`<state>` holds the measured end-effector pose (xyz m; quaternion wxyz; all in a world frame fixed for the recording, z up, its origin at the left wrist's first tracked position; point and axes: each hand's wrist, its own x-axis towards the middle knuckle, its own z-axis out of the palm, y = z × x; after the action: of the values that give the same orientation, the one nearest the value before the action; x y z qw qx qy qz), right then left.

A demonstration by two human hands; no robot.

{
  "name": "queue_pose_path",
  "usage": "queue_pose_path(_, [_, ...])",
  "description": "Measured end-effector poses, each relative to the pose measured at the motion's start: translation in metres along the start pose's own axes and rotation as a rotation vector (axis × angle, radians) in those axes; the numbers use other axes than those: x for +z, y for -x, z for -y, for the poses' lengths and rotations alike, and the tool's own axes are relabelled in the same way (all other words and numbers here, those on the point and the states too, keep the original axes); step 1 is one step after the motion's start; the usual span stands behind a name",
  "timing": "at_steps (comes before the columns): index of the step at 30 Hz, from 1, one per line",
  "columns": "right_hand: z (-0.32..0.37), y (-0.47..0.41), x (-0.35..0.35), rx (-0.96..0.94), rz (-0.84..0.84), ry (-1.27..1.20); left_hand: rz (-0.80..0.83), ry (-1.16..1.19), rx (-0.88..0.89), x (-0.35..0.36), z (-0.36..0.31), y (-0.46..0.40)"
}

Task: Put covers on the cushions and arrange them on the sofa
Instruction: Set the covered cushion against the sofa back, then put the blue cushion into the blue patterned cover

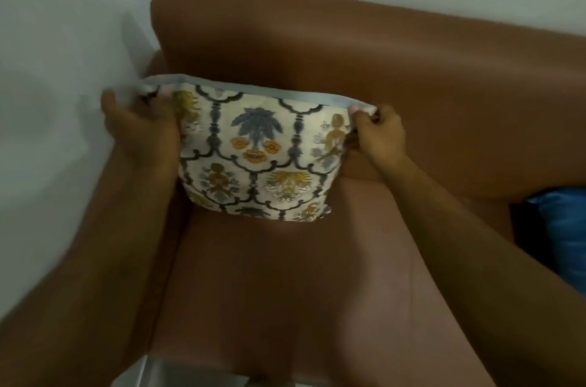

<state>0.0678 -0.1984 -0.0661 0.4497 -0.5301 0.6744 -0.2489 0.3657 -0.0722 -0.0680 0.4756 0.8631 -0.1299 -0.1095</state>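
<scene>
We see the patterned cushion (257,155) standing upright at the back left corner of the sofa (317,275) seat, leaning against the backrest. Our left hand (142,129) grips its upper left corner, our right hand (379,133) pinches the upper right corner. A blue cushion (561,234) lies at the seat's right edge.

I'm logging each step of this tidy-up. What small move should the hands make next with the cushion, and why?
Probably release it. The patterned cushion already stands on the sofa seat against the backrest, while the left hand and right hand grip its top corners.
</scene>
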Motion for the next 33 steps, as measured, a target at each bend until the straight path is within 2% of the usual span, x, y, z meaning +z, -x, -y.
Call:
queue_pose_path(2, [-0.031, 0.018, -0.032, 0.013, 0.000, -0.036, 0.041, 0.029, -0.054, 0.005, 0.034, 0.066])
queue_pose_path(3, [-0.052, 0.029, -0.056, 0.060, -0.033, -0.053, 0.138, 0.009, -0.064, 0.013, 0.050, 0.108])
queue_pose_path(6, [-0.137, 0.056, -0.157, 0.225, -0.242, -0.005, 0.624, -0.167, 0.015, 0.057, 0.078, 0.247])
queue_pose_path(9, [-0.224, 0.076, -0.281, 0.376, -0.587, 0.103, 1.019, -0.251, 0.138, 0.116, 0.038, 0.364])
queue_pose_path(12, [-0.290, 0.086, -0.388, 0.477, -0.824, 0.141, 1.227, -0.317, 0.282, 0.189, -0.025, 0.437])
queue_pose_path(16, [-0.348, 0.088, -0.477, 0.518, -0.973, -0.008, 1.314, -0.341, 0.392, 0.302, -0.100, 0.534])
queue_pose_path(20, [-0.392, 0.061, -0.526, 0.338, -0.959, -0.265, 1.392, -0.419, 0.397, 0.396, -0.130, 0.599])
queue_pose_path(23, [-0.409, 0.048, -0.544, 0.377, -0.922, -0.449, 1.393, -0.503, 0.558, 0.436, -0.129, 0.622])
queue_pose_path(26, [-0.413, 0.047, -0.544, 0.411, -0.905, -0.657, 1.361, -0.606, 0.712, 0.464, -0.133, 0.635])
queue_pose_path(29, [-0.387, 0.046, -0.539, 0.404, -0.932, -0.768, 1.395, -0.642, 0.613, 0.469, -0.133, 0.633])
queue_pose_path(31, [-0.354, 0.046, -0.524, 0.339, -0.979, -0.750, 1.399, -0.648, 0.592, 0.456, -0.135, 0.627])
queue_pose_path(33, [-0.311, 0.053, -0.495, 0.245, -0.977, -0.704, 1.428, -0.498, 0.545, 0.429, -0.144, 0.618])
